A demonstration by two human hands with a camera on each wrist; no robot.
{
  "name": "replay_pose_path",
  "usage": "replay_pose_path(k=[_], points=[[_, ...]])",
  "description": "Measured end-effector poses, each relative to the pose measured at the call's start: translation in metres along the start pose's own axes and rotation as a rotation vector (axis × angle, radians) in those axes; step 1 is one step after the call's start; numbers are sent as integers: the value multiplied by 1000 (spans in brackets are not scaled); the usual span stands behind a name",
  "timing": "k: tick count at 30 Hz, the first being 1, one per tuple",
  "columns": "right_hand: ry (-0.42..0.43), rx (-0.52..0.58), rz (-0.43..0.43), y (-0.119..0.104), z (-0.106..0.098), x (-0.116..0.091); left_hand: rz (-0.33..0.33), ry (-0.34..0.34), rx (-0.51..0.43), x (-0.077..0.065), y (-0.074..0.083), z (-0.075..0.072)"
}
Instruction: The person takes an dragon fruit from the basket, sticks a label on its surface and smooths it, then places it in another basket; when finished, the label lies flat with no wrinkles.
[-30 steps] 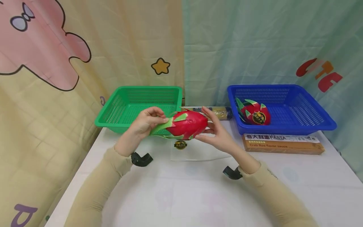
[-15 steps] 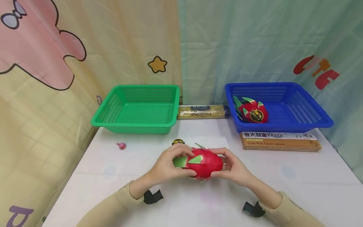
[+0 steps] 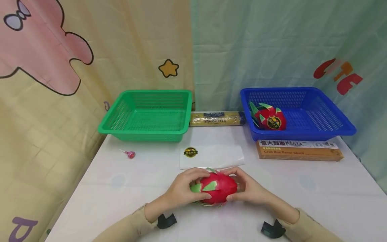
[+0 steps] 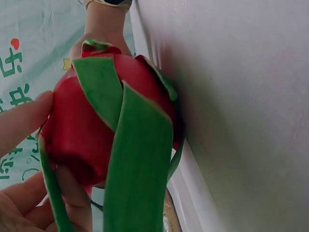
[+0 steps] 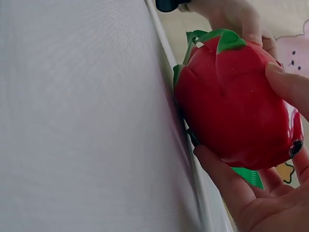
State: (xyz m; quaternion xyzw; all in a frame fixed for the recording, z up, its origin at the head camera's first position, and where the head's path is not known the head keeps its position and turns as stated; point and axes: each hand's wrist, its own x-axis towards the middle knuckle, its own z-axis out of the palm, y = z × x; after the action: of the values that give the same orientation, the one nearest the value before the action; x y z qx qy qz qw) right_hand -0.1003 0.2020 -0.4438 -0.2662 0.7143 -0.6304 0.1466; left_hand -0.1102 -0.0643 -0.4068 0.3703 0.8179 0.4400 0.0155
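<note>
Between both hands is a red dragon fruit (image 3: 222, 189) with green leafy scales, lying on its side low over the front middle of the white table. My left hand (image 3: 182, 188) grips its leafy end, thumb on the near side and fingers over the far side. At the blunt end my right hand (image 3: 252, 188) holds it between thumb and fingers. Long green leaves (image 4: 140, 164) trail toward the left palm in the left wrist view. The right wrist view shows the smooth red skin (image 5: 236, 106) and a dark tip at the blunt end.
A green basket (image 3: 145, 137) stands back left. The blue basket (image 3: 302, 136) at back right contains another dragon fruit (image 3: 270, 118). Between them lies a spaghetti pack (image 3: 216, 119). A pasta box (image 3: 299, 154), a white labelled packet (image 3: 216, 157) and a lollipop (image 3: 130, 154) lie nearer.
Both hands have brought the dragon fruit down and toward the front edge from above the packet. My left hand has shifted from pinching its leaves to gripping the body. The lollipop and packet are uncovered.
</note>
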Motion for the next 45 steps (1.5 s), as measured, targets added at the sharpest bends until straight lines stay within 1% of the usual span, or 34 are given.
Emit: replay_pose_path(k=[5, 7, 9, 13, 16, 20, 23, 26, 28, 31, 34, 37, 39, 42, 45], points=[[-15, -112, 2, 0, 0, -1, 47, -19, 115, 2, 0, -4], [-33, -136, 14, -1, 0, -2, 43, -29, 144, 2, 0, -6], [-45, -150, 33, -2, 1, -2, 30, -53, 147, 2, -1, -8], [-59, -155, 80, -3, 2, -2, 12, -145, 93, 1, -3, -10], [-70, -157, 91, -3, 2, -2, 10, -199, 82, 1, -5, -9], [-86, -166, 71, -2, 1, -2, 23, -215, 90, 0, -6, -11], [-97, -175, 90, -4, -2, -2, 32, -230, 82, 1, -6, -15], [-104, -184, 132, -8, -8, -2, 21, -262, 66, 2, -7, -23], [-109, -184, 155, -11, -12, -2, 6, -285, 39, 3, -9, -31], [-118, -190, 148, -15, -20, 0, -26, -306, -22, 4, -13, -46], [-130, -191, 142, -18, -27, 4, -51, -313, -82, 5, -19, -59], [-129, -184, 140, -22, -31, 13, -70, -300, -132, 7, -29, -68], [-124, -173, 126, -23, -33, 22, -86, -260, -162, 11, -37, -72], [-110, -173, 90, -27, -35, 40, -112, -158, -190, 18, -51, -74], [-78, -184, 71, -29, -35, 62, -143, -52, -196, 26, -66, -72]])
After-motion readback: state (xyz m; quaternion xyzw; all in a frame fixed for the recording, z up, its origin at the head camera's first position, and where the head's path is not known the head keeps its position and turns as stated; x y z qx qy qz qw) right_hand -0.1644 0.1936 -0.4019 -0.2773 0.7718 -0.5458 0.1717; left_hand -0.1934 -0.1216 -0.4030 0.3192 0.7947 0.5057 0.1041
